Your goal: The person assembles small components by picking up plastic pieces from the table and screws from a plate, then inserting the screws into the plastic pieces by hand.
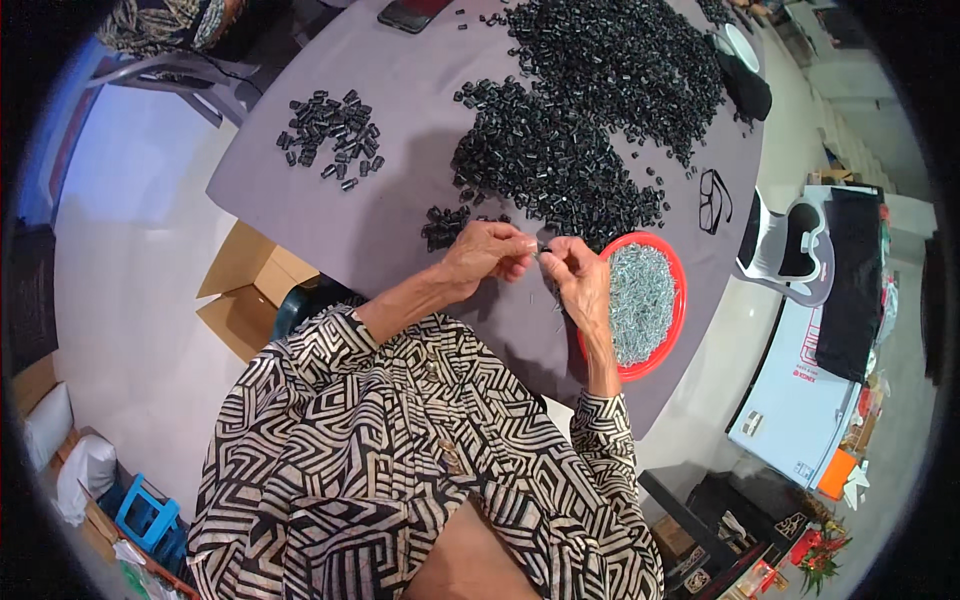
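Note:
My left hand (490, 257) and my right hand (580, 283) meet above the near part of the table, both with fingers closed in a pinch. Between their fingertips is a small black plastic piece (544, 247); the fingers cover most of it. Beside my right wrist stands a red basin (683, 300) full of thin silvery metal pins (640, 305). A few loose pins lie on the cloth below my hands. Just past my fingers spreads a large heap of black plastic pieces (545, 150). A small pile of black pieces (445, 228) lies next to my left hand.
A grey-purple cloth (420, 110) covers the table. At its far left is a separate group of black pieces (335, 135). Black eyeglasses (712, 202) lie at right, and a phone (410, 13) at the far edge. An open cardboard box (250, 290) stands left of the table.

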Tool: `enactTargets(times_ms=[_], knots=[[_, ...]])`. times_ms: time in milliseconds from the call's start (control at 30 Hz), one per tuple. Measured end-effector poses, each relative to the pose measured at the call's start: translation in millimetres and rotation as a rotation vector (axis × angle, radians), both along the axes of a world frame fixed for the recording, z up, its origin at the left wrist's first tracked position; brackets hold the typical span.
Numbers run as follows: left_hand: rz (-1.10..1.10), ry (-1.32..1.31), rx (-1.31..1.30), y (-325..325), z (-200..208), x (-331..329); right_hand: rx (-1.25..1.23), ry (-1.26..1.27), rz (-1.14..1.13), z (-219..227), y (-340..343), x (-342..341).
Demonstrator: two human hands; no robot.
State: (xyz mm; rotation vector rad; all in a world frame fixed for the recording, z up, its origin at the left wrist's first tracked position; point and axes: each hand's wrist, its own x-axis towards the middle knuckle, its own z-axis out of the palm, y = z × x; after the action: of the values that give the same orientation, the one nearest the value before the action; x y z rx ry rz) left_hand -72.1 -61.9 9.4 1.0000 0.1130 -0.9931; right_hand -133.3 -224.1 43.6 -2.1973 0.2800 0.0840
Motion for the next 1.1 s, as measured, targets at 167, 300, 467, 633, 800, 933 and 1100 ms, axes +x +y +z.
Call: enactTargets(times_ms=[167,300,467,633,800,933,1100], knots=[[-0.022,0.101,-0.051,-2,0,-8,-0.162,-0.344,0.151,20,18,-4],[-0.014,0.16,-0.142,-2,5,-11,-0.207,-0.445,0.144,15,19,-3],[0.003,0.136,-0.131,3,8,-6,-0.045,-0.327,0.02,8,24,-3],[0.161,-1.024,0.541,28,0,37,0.238,-0.258,-0.14,1,10,-5],[-0.017,-1.537,0.874,27,-11,49,0.216,-0.188,-0.067,3,11,-6],[-0.091,-1.581,0.897,20,-19,51,0.174,-0.192,-0.022,5,9,-6],[-0.122,-1.645,0.865,20,-13,55,0.378,-0.201,-0.107,13,5,-1]])
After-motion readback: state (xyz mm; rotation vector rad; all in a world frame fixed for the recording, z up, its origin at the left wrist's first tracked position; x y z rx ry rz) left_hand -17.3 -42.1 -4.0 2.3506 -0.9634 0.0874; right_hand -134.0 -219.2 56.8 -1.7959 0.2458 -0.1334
